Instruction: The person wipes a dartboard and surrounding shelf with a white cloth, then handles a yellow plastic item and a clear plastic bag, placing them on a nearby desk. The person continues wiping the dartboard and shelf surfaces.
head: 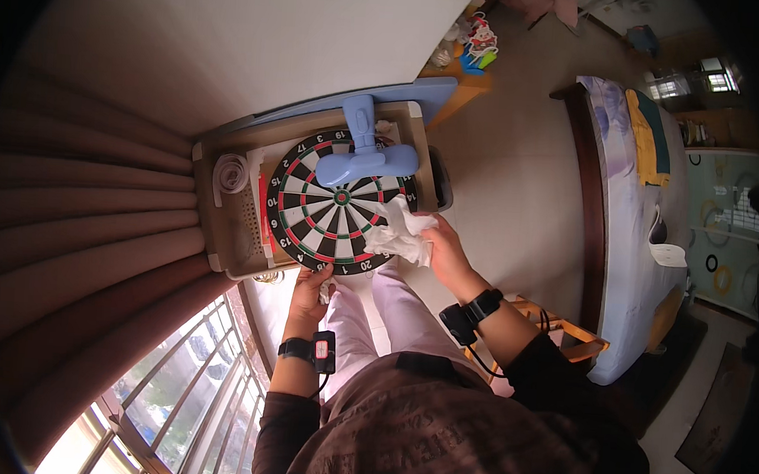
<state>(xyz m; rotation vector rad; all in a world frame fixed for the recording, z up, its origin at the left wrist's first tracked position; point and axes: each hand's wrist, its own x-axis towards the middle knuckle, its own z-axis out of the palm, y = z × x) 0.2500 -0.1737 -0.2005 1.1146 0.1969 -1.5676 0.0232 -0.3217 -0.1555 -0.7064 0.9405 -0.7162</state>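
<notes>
A round dartboard [318, 223] with black, white, red and green segments lies on a brown cart-like tray. At its near rim, my left hand [314, 290] grips the edge, with a small crumpled white piece [325, 291] under the fingers. My right hand [447, 249] holds a crumpled white tissue [400, 233] over the board's right side. A light-blue plastic object [368, 161] with a handle and a wide curved head covers part of the board's far side.
The brown tray [204, 226] also holds a coiled pale strap [231, 174]. Curtains [96, 187] and a barred window [194, 388] stand to the left. A bed [639, 253] is at right, near a wooden stool [569, 336]. A dark bin [440, 179] stands beside the tray.
</notes>
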